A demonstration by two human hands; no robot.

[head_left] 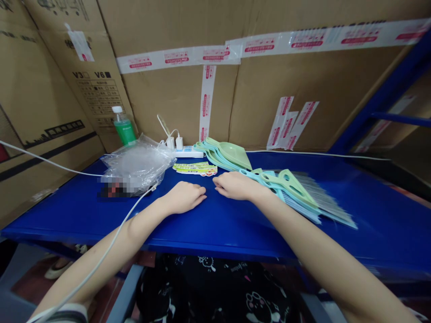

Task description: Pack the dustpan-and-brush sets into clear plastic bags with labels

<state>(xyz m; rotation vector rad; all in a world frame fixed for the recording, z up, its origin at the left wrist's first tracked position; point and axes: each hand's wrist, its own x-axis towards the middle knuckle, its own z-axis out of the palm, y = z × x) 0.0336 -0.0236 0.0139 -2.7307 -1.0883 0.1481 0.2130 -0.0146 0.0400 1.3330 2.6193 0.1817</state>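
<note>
My left hand (184,196) rests palm down on the blue table (235,224), fingers curled loosely together, holding nothing I can see. My right hand (235,185) lies flat just to its right, fingers stretched toward the left, close to a small stack of yellow-green paper labels (195,168). The right wrist lies against a pile of small brushes (296,190) with green and blue handles and clear bristles. Behind them sits a nested stack of green and blue dustpans (229,152).
A heap of clear plastic bags (138,163) lies at the left, with a green bottle (123,125) behind it. A white power strip (183,150) with plugs sits at the cardboard wall (256,103). A white cable (111,244) crosses my left arm. A blue rack frame (387,96) stands right.
</note>
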